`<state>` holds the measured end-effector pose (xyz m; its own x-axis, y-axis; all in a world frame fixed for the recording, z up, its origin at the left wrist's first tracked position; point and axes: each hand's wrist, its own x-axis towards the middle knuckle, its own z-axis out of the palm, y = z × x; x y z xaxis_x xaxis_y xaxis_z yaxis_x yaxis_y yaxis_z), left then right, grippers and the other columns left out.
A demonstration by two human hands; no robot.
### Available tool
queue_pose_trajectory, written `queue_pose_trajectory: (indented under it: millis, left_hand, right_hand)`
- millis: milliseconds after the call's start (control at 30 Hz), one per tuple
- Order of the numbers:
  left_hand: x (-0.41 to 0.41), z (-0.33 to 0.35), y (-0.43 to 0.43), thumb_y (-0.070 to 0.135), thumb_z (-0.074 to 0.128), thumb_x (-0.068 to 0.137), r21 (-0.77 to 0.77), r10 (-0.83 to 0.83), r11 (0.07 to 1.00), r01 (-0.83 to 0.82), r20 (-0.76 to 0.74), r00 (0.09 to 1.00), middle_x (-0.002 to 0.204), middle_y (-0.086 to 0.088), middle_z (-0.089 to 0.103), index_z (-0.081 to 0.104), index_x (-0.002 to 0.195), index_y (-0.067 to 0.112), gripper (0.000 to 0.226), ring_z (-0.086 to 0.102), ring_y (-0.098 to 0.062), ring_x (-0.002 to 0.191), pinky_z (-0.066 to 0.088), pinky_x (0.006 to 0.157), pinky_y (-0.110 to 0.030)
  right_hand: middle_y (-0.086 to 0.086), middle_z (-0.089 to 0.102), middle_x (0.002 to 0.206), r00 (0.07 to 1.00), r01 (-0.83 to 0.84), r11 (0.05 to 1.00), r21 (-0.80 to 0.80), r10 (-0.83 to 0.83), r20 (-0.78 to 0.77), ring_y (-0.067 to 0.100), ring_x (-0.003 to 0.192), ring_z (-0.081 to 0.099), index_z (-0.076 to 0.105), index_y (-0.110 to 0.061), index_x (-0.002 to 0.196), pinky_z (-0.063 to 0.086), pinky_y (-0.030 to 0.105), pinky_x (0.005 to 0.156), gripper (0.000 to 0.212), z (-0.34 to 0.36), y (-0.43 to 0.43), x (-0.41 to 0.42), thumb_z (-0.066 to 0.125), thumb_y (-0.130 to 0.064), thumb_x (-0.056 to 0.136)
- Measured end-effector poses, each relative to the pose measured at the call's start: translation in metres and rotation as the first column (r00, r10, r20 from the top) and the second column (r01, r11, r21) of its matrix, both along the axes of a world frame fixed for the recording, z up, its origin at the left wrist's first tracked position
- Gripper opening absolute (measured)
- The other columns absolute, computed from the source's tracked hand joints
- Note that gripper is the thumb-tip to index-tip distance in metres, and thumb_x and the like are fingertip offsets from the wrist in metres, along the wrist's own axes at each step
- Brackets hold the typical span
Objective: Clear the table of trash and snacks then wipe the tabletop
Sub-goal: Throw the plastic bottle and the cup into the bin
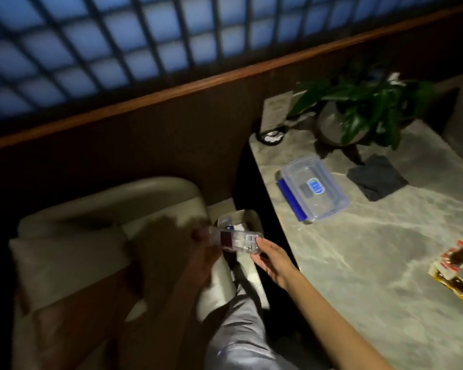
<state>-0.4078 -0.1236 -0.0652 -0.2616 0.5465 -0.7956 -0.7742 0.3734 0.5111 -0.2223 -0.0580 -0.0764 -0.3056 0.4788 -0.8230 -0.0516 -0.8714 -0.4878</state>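
A clear plastic bottle [235,240] with a dark label lies sideways in the air over a small beige bin [251,218] between the sofa and the table. My left hand [202,259], blurred and in shadow, grips its left end. My right hand [271,260] has its thumb and fingers around the right end. On the marble table [372,263], red-and-white snack wrappers [457,257] and another torn wrapper [451,285] lie near the right edge. A dark folded cloth [377,177] rests further back.
A clear food box with blue clips [314,188] sits on the table's left side. Behind it stand a potted plant [358,113], a card sign [275,110] and a small dark dish [270,136]. A beige sofa [91,222] is at the left, below a wooden wall.
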Motion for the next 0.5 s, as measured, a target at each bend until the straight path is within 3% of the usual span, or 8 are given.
queue_pose_trajectory:
  millis: [33,67,133,167,233,300,367,500]
  left_hand:
    - [-0.011,-0.012,0.007,0.022,0.061,0.09,-0.01,-0.036,0.999,0.035,-0.026,0.999,0.074,0.003,0.074,0.068,0.087,0.015,0.009,0.068,-0.003,0.062,0.056,0.058,-0.016]
    - [-0.022,-0.035,0.013,0.027,0.073,0.079,-0.056,-0.111,0.993,0.107,-0.063,0.992,0.079,0.002,0.074,0.07,0.089,0.017,0.015,0.069,-0.003,0.065,0.057,0.06,-0.016]
    - [-0.039,-0.073,0.028,0.034,0.08,0.068,-0.061,-0.141,0.988,0.139,-0.021,0.99,0.078,0.003,0.075,0.067,0.097,0.017,0.036,0.071,-0.002,0.07,0.059,0.068,-0.017]
    - [-0.046,-0.097,0.035,0.039,0.08,0.067,-0.066,-0.168,0.984,0.167,-0.001,0.986,0.085,0.005,0.077,0.063,0.105,0.019,0.046,0.072,-0.002,0.079,0.059,0.077,-0.019]
    - [-0.051,-0.149,0.052,0.043,0.076,0.074,-0.08,-0.203,0.976,0.204,0.029,0.979,0.114,0.001,0.072,0.057,0.119,0.019,0.055,0.067,-0.009,0.102,0.053,0.094,-0.026]
    - [-0.054,-0.208,0.057,0.026,0.064,0.089,-0.135,-0.152,0.978,0.158,0.052,0.987,0.132,-0.015,0.061,0.053,0.129,0.009,0.045,0.061,-0.021,0.113,0.047,0.1,-0.033]
    - [-0.054,-0.264,0.059,0.016,0.063,0.09,-0.247,-0.071,0.965,0.09,0.086,0.994,0.132,-0.021,0.059,0.051,0.132,0.002,0.045,0.06,-0.026,0.111,0.047,0.098,-0.035]
    - [-0.051,-0.37,0.064,0.023,0.068,0.087,-0.318,-0.085,0.939,0.133,0.161,0.983,0.124,-0.019,0.065,0.056,0.126,0.003,0.045,0.065,-0.023,0.104,0.06,0.073,-0.025]
  right_hand:
    - [0.015,0.068,0.101,0.999,0.001,1.0,-0.019,0.0,0.04,0.018,0.076,0.064,0.062,0.002,0.121,0.056,0.033,0.086,0.052,-0.015,0.006,-0.011,0.071,-0.027,0.079]
    - [0.012,0.07,0.095,0.996,-0.003,1.0,-0.028,0.006,0.084,0.016,0.073,0.066,0.06,0.004,0.123,0.056,0.035,0.085,0.048,-0.036,0.013,-0.02,0.067,-0.024,0.085]
    - [0.007,0.071,0.08,0.991,0.026,0.999,-0.033,-0.021,0.135,0.009,0.063,0.067,0.056,0.007,0.126,0.059,0.026,0.069,0.044,-0.08,0.028,-0.035,0.06,-0.021,0.092]
    - [0.008,0.071,0.084,0.985,0.05,0.998,-0.035,-0.043,0.17,0.01,0.067,0.068,0.055,0.006,0.127,0.059,0.026,0.072,0.045,-0.105,0.036,-0.041,0.059,-0.022,0.093]
    - [0.016,0.07,0.108,0.968,0.092,0.994,-0.055,-0.076,0.239,0.022,0.093,0.068,0.057,0.001,0.127,0.052,0.036,0.093,0.044,-0.157,0.049,-0.05,0.062,-0.024,0.091]
    - [0.017,0.066,0.121,0.964,0.103,0.993,-0.065,-0.083,0.252,0.028,0.109,0.063,0.058,-0.002,0.127,0.051,0.035,0.091,0.042,-0.207,0.056,-0.054,0.062,-0.024,0.092]
    - [0.017,0.067,0.12,0.95,0.091,0.992,-0.084,-0.061,0.305,0.027,0.107,0.065,0.06,-0.001,0.125,0.053,0.03,0.081,0.04,-0.253,0.059,-0.058,0.062,-0.024,0.092]
    - [0.015,0.066,0.102,0.914,0.073,0.995,-0.073,-0.038,0.404,0.017,0.077,0.064,0.063,0.002,0.115,0.054,0.041,0.092,0.033,-0.348,0.069,-0.056,0.062,-0.022,0.092]
